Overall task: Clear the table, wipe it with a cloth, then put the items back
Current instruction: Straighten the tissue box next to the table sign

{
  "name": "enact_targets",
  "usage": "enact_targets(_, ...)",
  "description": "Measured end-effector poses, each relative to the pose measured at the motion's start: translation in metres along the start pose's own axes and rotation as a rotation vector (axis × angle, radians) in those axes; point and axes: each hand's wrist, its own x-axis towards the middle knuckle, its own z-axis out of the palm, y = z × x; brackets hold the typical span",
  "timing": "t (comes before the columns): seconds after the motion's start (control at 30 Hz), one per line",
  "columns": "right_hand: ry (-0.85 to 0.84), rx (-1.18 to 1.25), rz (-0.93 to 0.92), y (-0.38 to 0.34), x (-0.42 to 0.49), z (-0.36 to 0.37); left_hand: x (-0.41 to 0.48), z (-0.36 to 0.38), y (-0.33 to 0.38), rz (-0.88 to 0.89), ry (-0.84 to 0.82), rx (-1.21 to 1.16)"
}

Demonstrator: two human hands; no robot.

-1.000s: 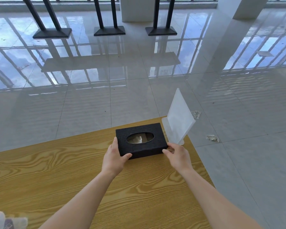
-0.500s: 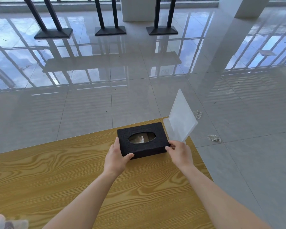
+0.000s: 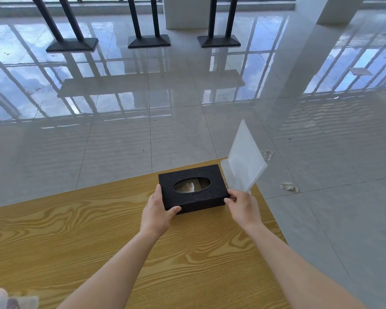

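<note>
Bottom left corner: a blurred pale thing with an orange tip (image 3: 2,297) lies at the table's near left, well apart from the hands; what it is cannot be told.
Table (image 3: 76,241): yellow wood grain; a wide bare stretch runs left of the hands and toward the person.
Left hand (image 3: 156,210): grips the tissue box's left near corner, with the thumb on the near face and the fingers along the left end.
Tissue box (image 3: 192,188): black and patterned, flat on the table near its far right corner. Its long axis runs left to right, with the right end a little farther away. The oval opening faces up, with white tissue in it.
Far edge: just behind the box.
Right hand (image 3: 243,206): narrow, with the thumb on the box's near right corner and the fingers curled round the right end. Whether they also touch the stand's foot cannot be told.
Plastic stand (image 3: 243,161): a clear sheet, upright and leaning back, just beside the box's right end.
Right edge: just beyond the stand, little room there.
Floor (image 3: 120,141): glossy grey tiles that mirror the windows; two crumpled wrappers (image 3: 289,186) lie right of the table.
Far side: three black stand bases (image 3: 148,41) and a white pillar (image 3: 334,10).
</note>
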Motion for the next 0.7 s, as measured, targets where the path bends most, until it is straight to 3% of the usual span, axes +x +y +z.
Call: enact_targets(0.7,0.008,-0.046,0.041,0.026,-0.017,-0.008,-0.001,-0.002,-0.004,0.018,-0.003,0.019)
